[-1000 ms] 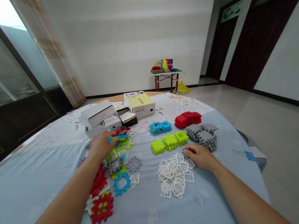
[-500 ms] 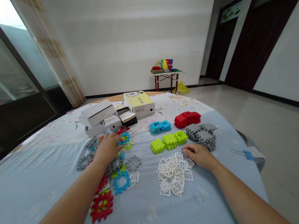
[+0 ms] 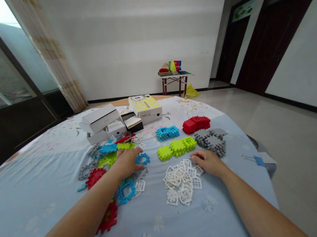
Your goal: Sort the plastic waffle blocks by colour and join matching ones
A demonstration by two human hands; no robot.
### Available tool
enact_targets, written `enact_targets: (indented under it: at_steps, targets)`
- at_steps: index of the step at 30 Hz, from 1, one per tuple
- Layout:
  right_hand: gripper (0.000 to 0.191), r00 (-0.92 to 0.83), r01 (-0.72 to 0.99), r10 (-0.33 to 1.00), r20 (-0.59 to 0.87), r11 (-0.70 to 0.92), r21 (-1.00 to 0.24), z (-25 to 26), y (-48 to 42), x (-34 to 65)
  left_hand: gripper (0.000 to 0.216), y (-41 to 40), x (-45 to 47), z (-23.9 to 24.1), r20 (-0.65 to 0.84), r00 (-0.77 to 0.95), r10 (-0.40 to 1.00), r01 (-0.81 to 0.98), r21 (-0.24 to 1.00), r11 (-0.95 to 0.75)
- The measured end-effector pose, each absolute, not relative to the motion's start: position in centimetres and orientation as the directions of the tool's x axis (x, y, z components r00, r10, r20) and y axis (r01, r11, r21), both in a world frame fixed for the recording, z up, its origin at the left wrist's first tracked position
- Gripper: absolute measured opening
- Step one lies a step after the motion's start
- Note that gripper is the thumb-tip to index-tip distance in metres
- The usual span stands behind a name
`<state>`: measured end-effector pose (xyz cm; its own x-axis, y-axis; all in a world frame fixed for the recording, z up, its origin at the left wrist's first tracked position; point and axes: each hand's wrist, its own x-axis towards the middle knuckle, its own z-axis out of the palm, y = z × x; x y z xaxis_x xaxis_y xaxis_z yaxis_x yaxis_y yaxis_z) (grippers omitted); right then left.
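Observation:
My left hand (image 3: 125, 162) lies over a mixed pile of flat interlocking tiles (image 3: 105, 161) in red, blue, green and grey. Its fingers are closed on a blue tile (image 3: 143, 159) that sticks out to the right. My right hand (image 3: 208, 162) rests on the cloth with loosely bent fingers, its fingertips touching the right edge of a heap of white tiles (image 3: 181, 181). Beyond the hands lie sorted stacks: blue (image 3: 167, 132), red (image 3: 196, 123), green (image 3: 177, 148) and grey (image 3: 211, 140).
A pale blue flowered cloth (image 3: 38, 193) covers the round table. White boxes (image 3: 100, 121), a black box (image 3: 134, 123) and a yellow box (image 3: 145, 106) stand at the far side. A blue clip (image 3: 255, 160) hangs at the right edge. A small table (image 3: 174, 78) stands by the far wall.
My left hand has come back toward me and to the right, from the far part of the mixed pile, with a blue tile. The loose tiles are spread wider. My right hand stays put.

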<state>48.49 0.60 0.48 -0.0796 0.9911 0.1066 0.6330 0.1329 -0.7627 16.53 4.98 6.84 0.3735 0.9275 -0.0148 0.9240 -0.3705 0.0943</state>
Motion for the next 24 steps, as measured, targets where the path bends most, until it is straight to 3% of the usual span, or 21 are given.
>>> enact_targets:
  at_steps: [4,10,18,24]
  targets:
    - [0.029,-0.079,0.628,0.992,0.101,0.128,-0.768,0.4,0.7,48.6,0.044,5.2,16.7,7.4,-0.052,0.399,0.916,0.915,0.092,-0.393]
    - [0.028,-0.074,0.642,0.993,0.096,0.121,-0.757,0.5,0.7,48.5,0.037,7.1,16.7,7.9,-0.028,0.386,0.922,0.907,0.193,-0.374]
    - [0.028,-0.075,0.655,0.992,0.099,0.124,-0.746,0.6,0.7,48.5,0.039,10.0,16.6,6.8,0.130,0.250,0.960,0.962,0.084,-0.262]
    - [0.028,-0.083,0.657,0.990,0.114,0.141,-0.741,0.9,0.6,48.3,0.053,10.8,17.1,6.3,-0.015,0.339,0.940,0.941,0.004,-0.339]
